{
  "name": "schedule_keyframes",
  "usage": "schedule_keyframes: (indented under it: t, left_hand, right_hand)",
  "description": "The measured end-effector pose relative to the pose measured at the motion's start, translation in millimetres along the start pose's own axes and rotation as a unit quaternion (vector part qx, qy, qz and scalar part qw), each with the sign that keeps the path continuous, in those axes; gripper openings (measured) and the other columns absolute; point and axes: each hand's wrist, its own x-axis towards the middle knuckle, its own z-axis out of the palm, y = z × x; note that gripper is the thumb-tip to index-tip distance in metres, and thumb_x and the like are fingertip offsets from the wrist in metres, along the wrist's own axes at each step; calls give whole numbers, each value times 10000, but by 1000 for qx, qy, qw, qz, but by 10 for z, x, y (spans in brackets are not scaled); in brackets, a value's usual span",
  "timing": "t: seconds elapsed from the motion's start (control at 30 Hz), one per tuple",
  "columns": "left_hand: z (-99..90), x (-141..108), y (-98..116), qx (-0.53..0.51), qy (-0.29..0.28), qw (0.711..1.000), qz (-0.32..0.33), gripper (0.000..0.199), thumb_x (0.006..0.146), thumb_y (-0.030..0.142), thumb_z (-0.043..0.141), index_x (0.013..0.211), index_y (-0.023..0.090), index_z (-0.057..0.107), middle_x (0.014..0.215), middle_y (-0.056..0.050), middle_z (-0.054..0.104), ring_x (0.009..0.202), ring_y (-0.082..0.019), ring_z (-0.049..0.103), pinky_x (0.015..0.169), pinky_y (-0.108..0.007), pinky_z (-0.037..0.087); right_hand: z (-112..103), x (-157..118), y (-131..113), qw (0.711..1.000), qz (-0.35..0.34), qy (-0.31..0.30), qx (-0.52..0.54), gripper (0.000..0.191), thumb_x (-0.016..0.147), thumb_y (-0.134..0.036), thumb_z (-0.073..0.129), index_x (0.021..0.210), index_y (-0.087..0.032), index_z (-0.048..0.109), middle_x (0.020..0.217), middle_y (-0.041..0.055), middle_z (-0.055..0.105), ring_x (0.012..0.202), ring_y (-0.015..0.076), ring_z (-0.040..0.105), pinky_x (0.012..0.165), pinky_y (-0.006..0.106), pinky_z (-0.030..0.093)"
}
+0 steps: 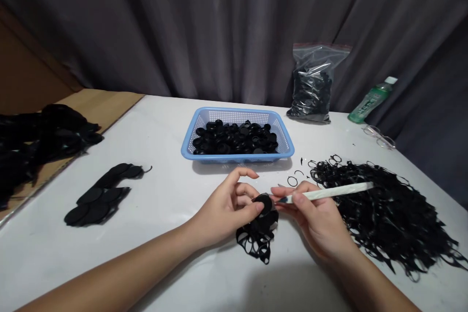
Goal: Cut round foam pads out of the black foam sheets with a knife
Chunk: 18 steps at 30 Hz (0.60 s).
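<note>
**Near, front of counter [153, 126]:** L hand [223, 209], narrow pinch, thumb & fingertips curled round a black rubbery disc [263, 204]; wrist low, forearm in from lower L. Black web of scrap [258, 239] sits right under disc, apparently joined to it, lying on counter.

R hand [314, 219], narrow pen grip on slim white-handled craft knife [325, 194], forearm in from lower R; tip at disc edge. Short grip near tip, hands close together & disc pinched firm look best for steady control.

**Just beyond:** loose black rings [292, 181] nr R hand; large heap of black strip offcuts [387, 214] toward R edge.

**Mid L:** black sheet strip w/ discs [98, 197].

**Far:** blue plastic basket [237, 158] of black discs [234, 139], centre; black heap [44, 136] on cardboard [109, 107] at L corner; zip bag [312, 83] of black pieces, green bottle [371, 100], glasses [379, 137] by far R edge; grey curtain [234, 19] behind.
</note>
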Motion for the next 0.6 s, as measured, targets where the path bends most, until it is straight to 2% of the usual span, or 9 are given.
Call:
schedule_keyframes:
  t: [0.1,0.3,0.43,0.6]
  left_hand:
    - [-2,5,-43,-1,8,1000,-2,422,781,258,702,1093,257,418,813,31,582,709,-130,615,656,-265,456]
    - [17,-7,-62,23,14,1000,-7,387,789,228,685,1069,243,418,815,33,570,668,-101,574,613,-237,434]
    - [36,-18,-36,41,17,999,-5,364,788,200,673,1048,232,419,799,39,567,653,-87,554,602,-227,425]
    - [44,-16,-21,51,18,998,-6,353,792,201,664,1042,231,417,811,30,580,676,-100,564,602,-234,433]
  right_hand:
    - [14,-22,23,1000,8,-19,-11,260,833,-385,676,705,-199,547,935,59,754,834,187,701,790,367,552]
    - [4,-31,49,999,-2,-18,-52,245,853,-364,656,715,-204,533,893,48,751,734,159,667,679,310,523]
    - [7,-33,26,997,-9,-13,-73,242,850,-359,661,710,-209,534,872,41,748,746,152,655,685,301,507]
    - [9,-41,13,999,-12,-27,-42,218,866,-339,645,722,-216,535,870,29,746,806,161,678,737,321,520]
